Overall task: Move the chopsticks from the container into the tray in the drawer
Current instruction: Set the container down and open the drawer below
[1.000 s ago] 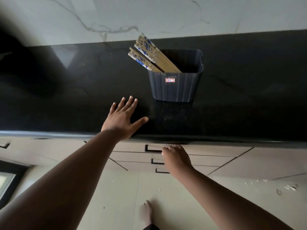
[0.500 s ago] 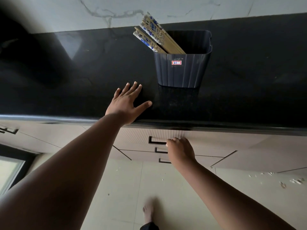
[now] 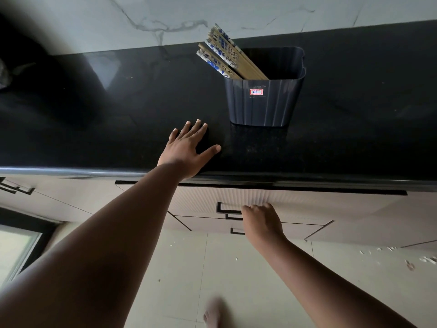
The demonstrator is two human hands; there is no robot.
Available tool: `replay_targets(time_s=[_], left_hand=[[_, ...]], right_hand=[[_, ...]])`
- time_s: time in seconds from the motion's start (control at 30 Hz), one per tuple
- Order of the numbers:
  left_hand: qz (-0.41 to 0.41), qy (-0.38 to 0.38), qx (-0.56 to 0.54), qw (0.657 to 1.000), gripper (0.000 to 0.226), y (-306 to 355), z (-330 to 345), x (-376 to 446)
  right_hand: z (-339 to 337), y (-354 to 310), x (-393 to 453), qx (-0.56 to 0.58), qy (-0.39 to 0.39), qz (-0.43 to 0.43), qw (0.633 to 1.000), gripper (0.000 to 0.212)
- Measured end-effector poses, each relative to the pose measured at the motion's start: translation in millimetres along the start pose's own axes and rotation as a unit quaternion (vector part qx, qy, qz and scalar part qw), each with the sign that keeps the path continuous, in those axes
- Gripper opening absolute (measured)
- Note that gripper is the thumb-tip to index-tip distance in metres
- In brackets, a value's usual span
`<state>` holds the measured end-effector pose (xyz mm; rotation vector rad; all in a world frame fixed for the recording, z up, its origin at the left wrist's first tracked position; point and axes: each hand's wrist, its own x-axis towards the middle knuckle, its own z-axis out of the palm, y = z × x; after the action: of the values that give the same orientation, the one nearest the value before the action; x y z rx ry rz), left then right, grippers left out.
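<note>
black counter (image 3: 94,114) — left hand (image 3: 186,150) flat | drawer (image 3: 307,202) — right hand (image 3: 260,221) gripping handle (image 3: 227,210)

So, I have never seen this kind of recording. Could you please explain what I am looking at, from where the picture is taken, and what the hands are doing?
There is no machine: a person wears a camera on the head, which looks down at their own two bare hands. The left hand lies flat and open on the black counter and holds nothing. The right hand is curled on the handle of the top drawer, which is open only a crack. On the counter stands a dark container with chopsticks leaning out to its left. The tray inside the drawer is not visible yet. A bare foot shows blurred on the floor.
</note>
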<state>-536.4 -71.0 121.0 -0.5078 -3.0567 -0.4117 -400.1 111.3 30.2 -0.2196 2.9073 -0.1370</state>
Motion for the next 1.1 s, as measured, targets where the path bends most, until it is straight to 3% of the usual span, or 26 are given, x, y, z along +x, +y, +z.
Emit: replay_targets(time_s=[0.4, 0.5, 0.63, 1.1], left_hand=[[-0.001, -0.001, 0.003, 1.0, 0.083, -1, 0, 1], [-0.003, 0.001, 0.004, 1.0, 0.081, 0, 0, 0], [-0.007, 0.003, 0.007, 1.0, 0.08, 2, 0, -1], [-0.006, 0.009, 0.011, 1.0, 0.079, 1, 1, -1]], right_hand=[[12, -27, -73, 0.005, -0.078, -0.028, 0.997, 0.026], [13, -38, -104, 0.027, -0.047, -0.034, 0.998, 0.015], [24, -46, -136, 0.042, -0.011, -0.039, 0.998, 0.038], [29, -55, -164, 0.054, -0.018, -0.031, 0.998, 0.035]])
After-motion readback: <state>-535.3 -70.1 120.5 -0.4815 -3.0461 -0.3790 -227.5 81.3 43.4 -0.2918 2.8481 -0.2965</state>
